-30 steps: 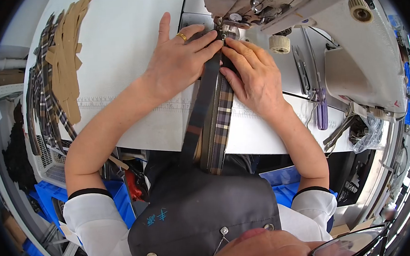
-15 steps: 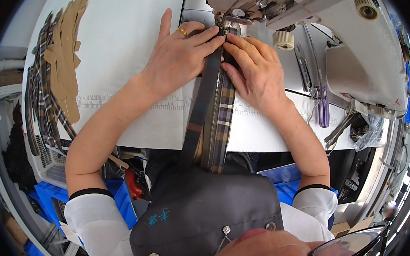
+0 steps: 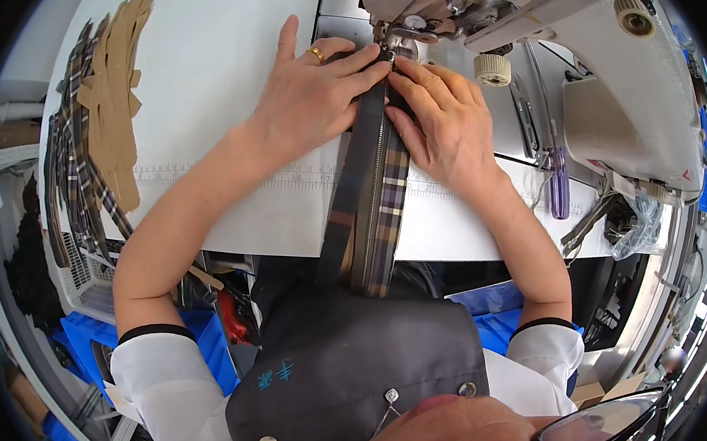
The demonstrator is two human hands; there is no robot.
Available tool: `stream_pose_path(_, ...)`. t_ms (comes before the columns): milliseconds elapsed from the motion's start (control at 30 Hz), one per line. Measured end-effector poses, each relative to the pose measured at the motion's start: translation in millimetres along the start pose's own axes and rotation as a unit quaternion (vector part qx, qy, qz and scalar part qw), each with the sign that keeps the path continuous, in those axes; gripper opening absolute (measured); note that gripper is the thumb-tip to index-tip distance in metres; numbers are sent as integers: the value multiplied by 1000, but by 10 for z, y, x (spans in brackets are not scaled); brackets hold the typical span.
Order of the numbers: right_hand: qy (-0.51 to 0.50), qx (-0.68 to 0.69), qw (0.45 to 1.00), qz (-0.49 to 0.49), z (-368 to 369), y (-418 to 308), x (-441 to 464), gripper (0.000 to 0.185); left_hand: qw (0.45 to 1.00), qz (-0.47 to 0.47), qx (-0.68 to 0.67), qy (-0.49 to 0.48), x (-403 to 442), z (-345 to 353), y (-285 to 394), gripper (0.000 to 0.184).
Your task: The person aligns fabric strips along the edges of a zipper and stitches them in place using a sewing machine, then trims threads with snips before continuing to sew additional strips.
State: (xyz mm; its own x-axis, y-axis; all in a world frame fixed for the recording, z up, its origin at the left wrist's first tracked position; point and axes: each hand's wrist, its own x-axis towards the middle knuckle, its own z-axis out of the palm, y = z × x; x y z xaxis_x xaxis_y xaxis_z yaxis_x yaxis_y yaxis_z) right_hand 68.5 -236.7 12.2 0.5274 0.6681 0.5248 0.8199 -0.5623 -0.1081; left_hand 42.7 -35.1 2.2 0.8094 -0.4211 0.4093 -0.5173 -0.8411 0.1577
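A long zipper [image 3: 380, 173] with metal teeth runs between a dark strip and a checked fabric strip [image 3: 388, 218], from the sewing machine's needle area [image 3: 390, 42] down to my lap. My left hand [image 3: 304, 93], a ring on one finger, holds the dark strip's upper end close to the presser foot; its little finger sticks out and its thumb is mostly hidden. My right hand [image 3: 445, 120] grips the checked side, fingertips beside the zipper's top and thumb lower along the edge. The fingertips of both hands nearly meet just below the foot.
Checked strips [image 3: 79, 166] and tan strips [image 3: 109, 131] lie in a pile on the left of the white table [image 3: 196, 84]. A purple-handled screwdriver [image 3: 558, 181] and a pair of snips [image 3: 524, 114] lie to the right, under the machine arm [image 3: 630, 78]. Printed ruler markings cross the table.
Both hands and the zipper stay in nearly the same place at the presser foot. The whole view has shifted very slightly; the grip looks unchanged.
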Motion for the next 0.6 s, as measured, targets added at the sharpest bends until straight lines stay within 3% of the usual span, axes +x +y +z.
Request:
stream_pose_path(400, -10, -7, 1000, 9, -17, -4, 6, 29, 1000, -3, 5, 1, -4, 16, 11, 45)
stream_pose_path(600, -62, -9, 997, 42, -78, -42, 12, 33, 999, 18, 32, 13, -31, 32, -15, 45)
